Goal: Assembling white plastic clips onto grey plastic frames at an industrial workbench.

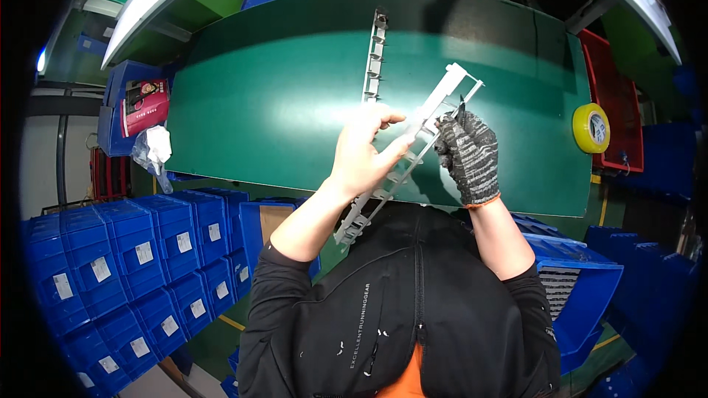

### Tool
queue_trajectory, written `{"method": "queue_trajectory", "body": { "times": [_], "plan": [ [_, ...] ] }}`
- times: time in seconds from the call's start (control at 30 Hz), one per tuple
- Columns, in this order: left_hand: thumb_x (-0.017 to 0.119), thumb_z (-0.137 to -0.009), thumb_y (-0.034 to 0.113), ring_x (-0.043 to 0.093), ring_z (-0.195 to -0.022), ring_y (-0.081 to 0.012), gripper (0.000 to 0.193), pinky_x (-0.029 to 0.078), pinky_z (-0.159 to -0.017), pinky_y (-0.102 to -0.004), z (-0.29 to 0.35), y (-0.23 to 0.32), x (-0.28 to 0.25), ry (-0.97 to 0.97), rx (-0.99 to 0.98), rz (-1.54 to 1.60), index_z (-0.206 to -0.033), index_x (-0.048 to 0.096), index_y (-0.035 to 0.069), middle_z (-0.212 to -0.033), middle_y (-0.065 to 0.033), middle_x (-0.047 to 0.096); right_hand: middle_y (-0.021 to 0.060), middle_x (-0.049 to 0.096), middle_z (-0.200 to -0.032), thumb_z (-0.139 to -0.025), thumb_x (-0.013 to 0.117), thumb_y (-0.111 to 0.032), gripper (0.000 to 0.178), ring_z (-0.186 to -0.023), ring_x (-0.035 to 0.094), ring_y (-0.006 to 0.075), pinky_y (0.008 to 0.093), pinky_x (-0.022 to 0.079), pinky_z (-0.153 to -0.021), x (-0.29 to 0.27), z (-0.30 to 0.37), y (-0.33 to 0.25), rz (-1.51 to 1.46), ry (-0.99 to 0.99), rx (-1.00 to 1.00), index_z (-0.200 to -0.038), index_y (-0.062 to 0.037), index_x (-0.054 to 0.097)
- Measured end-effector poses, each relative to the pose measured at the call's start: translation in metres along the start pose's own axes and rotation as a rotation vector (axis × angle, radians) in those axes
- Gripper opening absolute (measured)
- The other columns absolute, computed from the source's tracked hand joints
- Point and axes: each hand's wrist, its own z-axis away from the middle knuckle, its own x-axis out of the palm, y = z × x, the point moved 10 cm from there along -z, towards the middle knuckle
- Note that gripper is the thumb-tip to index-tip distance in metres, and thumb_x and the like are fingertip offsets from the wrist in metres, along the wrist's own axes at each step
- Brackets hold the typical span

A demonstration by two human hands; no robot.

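Observation:
A long pale grey ladder-like part (440, 96) slants from the table's middle down over its near edge toward my jacket. My bare left hand (371, 146) grips it about midway, the thumb lying against it; some fingers are hidden. On its right side, my right hand (469, 153), in a grey-and-black striped glove, is closed around a small dark pointed tool (462, 105). The tool's tip sticks up beside the part's rail; its kind is hard to make out. Beyond my left hand, a second grey strip (375, 55) lies on the green table (258, 88), its near end hidden behind the hand.
A yellow tape roll (591, 128) sits at the table's right edge, next to a red crate (616, 96). At the left edge are a blue bin (118, 96) and a crumpled plastic bag (153, 151). Stacked blue crates (140, 250) stand lower left; another blue crate (582, 280) stands lower right.

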Motion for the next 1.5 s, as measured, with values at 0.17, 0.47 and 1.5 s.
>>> {"method": "queue_trajectory", "body": {
  "times": [0.17,0.47,1.5],
  "plan": [
    [0.065,-0.070,0.007,0.050,-0.068,-0.0255,0.009,0.040,-0.061,-0.0329,-0.015,0.032,-0.001,0.061,0.302,-0.360,-0.073,0.057,0.006,-0.070,-0.0085,0.054,0.0012,0.054,-0.060,-0.082,0.058,-0.017,0.014,-0.049,0.049,0.0064,0.0219,0.039,-0.043,0.024,0.006,-0.006,0.068,-0.072,-0.106,-0.083,-0.0027,0.058],
    [0.050,-0.088,0.019,0.039,-0.057,-0.0078,0.028,0.034,-0.056,-0.0213,0.017,-0.085,-0.027,0.032,-0.506,0.307,-0.065,0.049,0.004,-0.063,0.0018,0.046,0.0019,0.053,-0.058,-0.082,0.056,-0.015,0.013,-0.041,0.043,0.0059,0.0187,0.032,-0.036,-0.020,-0.002,-0.018,-0.224,0.056,-0.071,-0.085,-0.0014,0.058],
    [0.057,-0.084,0.023,0.058,-0.065,-0.0197,0.022,0.048,-0.065,-0.0307,0.064,-0.066,0.071,-0.097,-0.753,1.332,-0.078,0.056,0.002,-0.076,-0.0073,0.059,0.0160,0.060,-0.076,-0.080,0.053,-0.014,0.015,-0.068,0.058,0.0317,0.0395,0.046,-0.061,0.021,0.044,-0.016,0.564,-0.219,-0.509,-0.083,-0.0024,0.062]
  ]
}}
